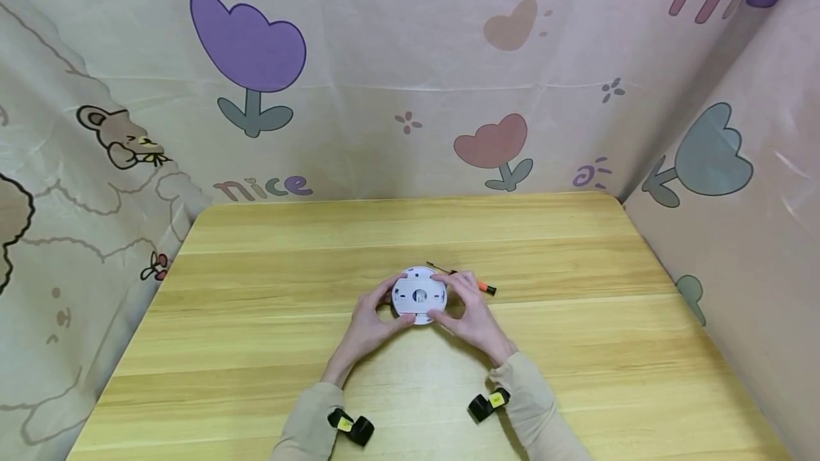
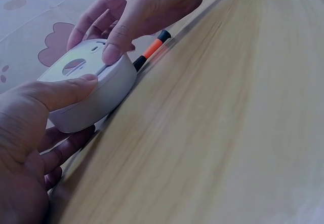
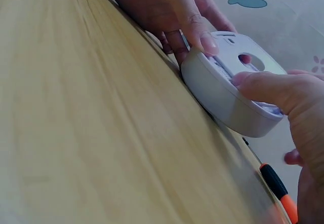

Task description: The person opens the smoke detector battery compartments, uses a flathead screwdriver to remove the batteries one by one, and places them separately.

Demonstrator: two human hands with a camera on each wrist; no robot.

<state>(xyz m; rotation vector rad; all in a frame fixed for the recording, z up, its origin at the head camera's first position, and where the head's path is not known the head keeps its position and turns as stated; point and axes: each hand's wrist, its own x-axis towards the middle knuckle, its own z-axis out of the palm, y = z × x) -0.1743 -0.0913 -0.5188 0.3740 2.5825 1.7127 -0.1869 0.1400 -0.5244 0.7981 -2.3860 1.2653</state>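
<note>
A round white casing (image 1: 406, 304) that looks like a smoke detector, with a slotted flat face and a round hole in the middle, is held between both hands just over the table. My left hand (image 1: 368, 322) grips its left side, thumb on the face and fingers around the edge and underneath. On the opposite side my right hand (image 1: 472, 313) holds it the same way. Both thumbs press near the front rim, as the casing (image 2: 104, 100) shows in the left wrist view. Behind the right hand lies a screwdriver (image 1: 487, 289) with an orange and black handle.
The wooden table (image 1: 256, 347) spreads out around the hands. A patterned cloth (image 1: 384, 34) hangs behind it and along both sides. Each sleeved wrist wears a small black camera (image 1: 361, 431).
</note>
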